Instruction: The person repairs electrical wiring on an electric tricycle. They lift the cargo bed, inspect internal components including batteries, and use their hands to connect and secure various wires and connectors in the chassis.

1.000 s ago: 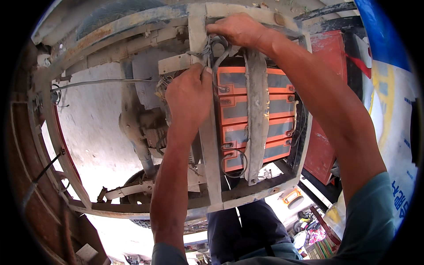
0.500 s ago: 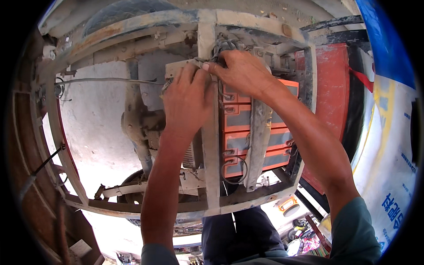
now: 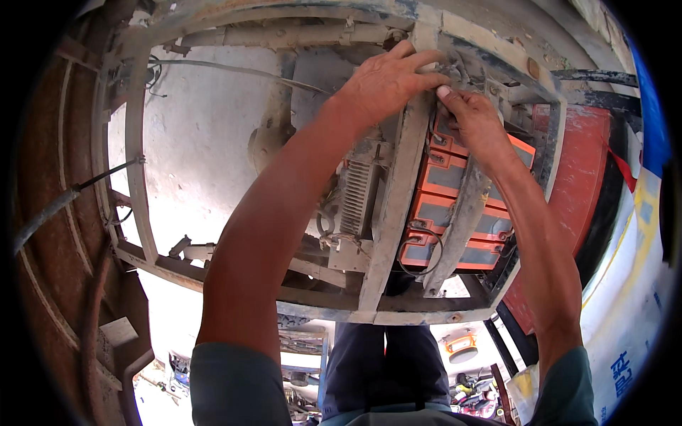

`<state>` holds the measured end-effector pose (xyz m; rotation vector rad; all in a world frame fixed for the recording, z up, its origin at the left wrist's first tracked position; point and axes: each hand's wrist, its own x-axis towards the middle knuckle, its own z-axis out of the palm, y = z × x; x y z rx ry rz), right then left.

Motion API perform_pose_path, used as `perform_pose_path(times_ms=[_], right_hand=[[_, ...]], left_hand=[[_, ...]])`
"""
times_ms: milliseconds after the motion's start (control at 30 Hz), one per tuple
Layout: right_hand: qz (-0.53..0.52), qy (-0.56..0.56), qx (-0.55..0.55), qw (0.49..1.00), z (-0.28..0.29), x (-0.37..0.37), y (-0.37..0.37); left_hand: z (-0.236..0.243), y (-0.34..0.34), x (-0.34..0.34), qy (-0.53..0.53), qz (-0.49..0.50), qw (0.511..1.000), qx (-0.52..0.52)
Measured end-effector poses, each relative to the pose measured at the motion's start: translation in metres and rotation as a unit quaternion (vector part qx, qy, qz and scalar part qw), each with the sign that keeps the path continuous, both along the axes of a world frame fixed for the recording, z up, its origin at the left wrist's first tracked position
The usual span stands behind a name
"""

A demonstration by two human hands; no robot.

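At the far end of a dusty metal frame point(image 3: 389, 234), both my hands meet over its middle bar. My left hand point(image 3: 387, 82) reaches across the bar, its fingers bent around a small pale piece I cannot make out. Just right of it, my right hand point(image 3: 477, 121) is closed in a pinch, thumb tip against the left fingers; what it pinches is hidden. A bundle of grey wires point(image 3: 458, 69) lies right beside the fingertips. Below my right hand, orange and grey batteries point(image 3: 435, 211) sit in the frame under a slanting metal strap point(image 3: 462, 220).
A finned metal box point(image 3: 354, 195) is left of the middle bar. A loose cable point(image 3: 234, 69) crosses the left opening. Black cable loops point(image 3: 423, 259) hang over the near batteries. On the right are a red panel point(image 3: 579, 192) and a white printed sheet point(image 3: 629, 284).
The view has shifted, so the frame appears turned and farther right. My left hand has moved over the middle bar, and my right hand has turned, its thumb now meeting the left fingers.
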<state>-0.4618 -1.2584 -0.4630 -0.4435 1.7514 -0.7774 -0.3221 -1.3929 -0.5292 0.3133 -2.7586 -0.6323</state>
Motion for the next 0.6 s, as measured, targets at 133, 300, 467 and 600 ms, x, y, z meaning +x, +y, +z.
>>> perform_pose_path(times_ms=[133, 300, 467, 600], right_hand=[[0.046, 0.045, 0.007, 0.998, 0.003, 0.014, 0.011], [0.083, 0.096, -0.012, 0.992, -0.005, 0.004, 0.014], [0.071, 0.075, -0.012, 0.995, -0.003, -0.006, 0.017], [0.160, 0.236, 0.020, 0.958, 0.008, -0.001, 0.007]], left_hand=[[-0.012, 0.001, 0.004, -0.014, -0.003, 1.000, -0.007], [-0.010, 0.004, -0.006, -0.001, -0.002, 1.000, -0.021], [-0.001, 0.016, 0.005, 0.030, -0.002, 0.999, -0.040], [-0.004, 0.011, -0.001, 0.032, 0.019, 0.999, 0.012]])
